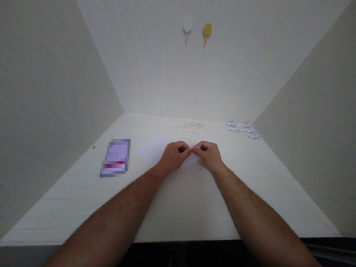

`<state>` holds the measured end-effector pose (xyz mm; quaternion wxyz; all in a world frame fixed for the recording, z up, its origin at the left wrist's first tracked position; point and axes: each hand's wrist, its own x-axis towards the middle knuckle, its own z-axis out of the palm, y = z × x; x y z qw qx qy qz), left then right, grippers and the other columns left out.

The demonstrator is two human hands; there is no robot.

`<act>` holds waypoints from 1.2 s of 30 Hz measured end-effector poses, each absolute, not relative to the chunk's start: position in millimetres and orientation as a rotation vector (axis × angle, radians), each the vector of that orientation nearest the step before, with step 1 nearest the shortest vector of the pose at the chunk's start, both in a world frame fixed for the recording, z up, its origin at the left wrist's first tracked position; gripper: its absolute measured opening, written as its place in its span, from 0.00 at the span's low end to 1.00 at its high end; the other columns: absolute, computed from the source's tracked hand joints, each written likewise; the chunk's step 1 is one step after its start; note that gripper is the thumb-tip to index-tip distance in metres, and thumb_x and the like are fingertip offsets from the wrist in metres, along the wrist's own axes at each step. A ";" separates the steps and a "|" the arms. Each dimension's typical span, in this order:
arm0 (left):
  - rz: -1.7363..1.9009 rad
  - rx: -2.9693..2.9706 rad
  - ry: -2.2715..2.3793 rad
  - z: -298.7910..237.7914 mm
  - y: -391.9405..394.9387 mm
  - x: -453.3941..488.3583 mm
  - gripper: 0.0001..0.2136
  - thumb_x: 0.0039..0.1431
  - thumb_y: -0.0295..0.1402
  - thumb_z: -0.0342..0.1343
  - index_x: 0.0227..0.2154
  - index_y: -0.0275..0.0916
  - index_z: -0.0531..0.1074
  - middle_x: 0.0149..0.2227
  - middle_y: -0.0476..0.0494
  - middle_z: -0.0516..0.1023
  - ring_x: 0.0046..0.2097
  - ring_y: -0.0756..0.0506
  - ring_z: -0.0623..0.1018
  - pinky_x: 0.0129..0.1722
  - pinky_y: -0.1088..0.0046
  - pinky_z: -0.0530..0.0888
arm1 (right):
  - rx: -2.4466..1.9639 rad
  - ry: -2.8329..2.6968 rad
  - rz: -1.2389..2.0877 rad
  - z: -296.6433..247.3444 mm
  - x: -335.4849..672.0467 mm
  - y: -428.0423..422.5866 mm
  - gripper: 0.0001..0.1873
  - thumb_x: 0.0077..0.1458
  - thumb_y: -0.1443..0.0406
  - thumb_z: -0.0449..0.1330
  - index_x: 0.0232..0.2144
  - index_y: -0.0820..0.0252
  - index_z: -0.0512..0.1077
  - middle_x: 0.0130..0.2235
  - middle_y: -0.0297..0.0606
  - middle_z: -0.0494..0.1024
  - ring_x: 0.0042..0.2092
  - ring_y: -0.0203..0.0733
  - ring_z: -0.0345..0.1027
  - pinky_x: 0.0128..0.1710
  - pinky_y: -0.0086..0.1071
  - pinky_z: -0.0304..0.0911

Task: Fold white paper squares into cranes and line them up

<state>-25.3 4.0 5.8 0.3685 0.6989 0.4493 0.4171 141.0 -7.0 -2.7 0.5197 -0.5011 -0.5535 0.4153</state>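
Observation:
My left hand (177, 155) and my right hand (206, 154) meet over the middle of the table, thumbs and fingertips pinched together. Between them they grip a small piece of white paper (190, 160), whose lower part shows below the fingers. Its upper edge is mostly hidden by my hands. Just left of my left hand lies more white paper (152, 150), flat on the table and partly covered by that hand.
Several folded white paper cranes (235, 129) stand at the back right. A blurred-out phone-like rectangle (116, 157) lies on the left, near a tiny orange bit (94, 147). Walls enclose the white table (186, 207) on three sides; white (187, 24) and yellow (207, 29) round hooks hang behind.

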 end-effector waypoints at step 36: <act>1.177 1.114 0.945 -11.7 24.5 -28.9 0.14 0.42 0.40 0.68 0.26 0.35 0.75 0.24 0.50 0.73 0.25 0.52 0.68 0.27 0.75 0.63 | -0.776 -1.107 1.421 -0.2 159.2 0.1 0.16 0.43 0.66 0.61 0.37 0.60 0.78 0.28 0.35 0.77 0.26 0.36 0.67 0.23 0.30 0.65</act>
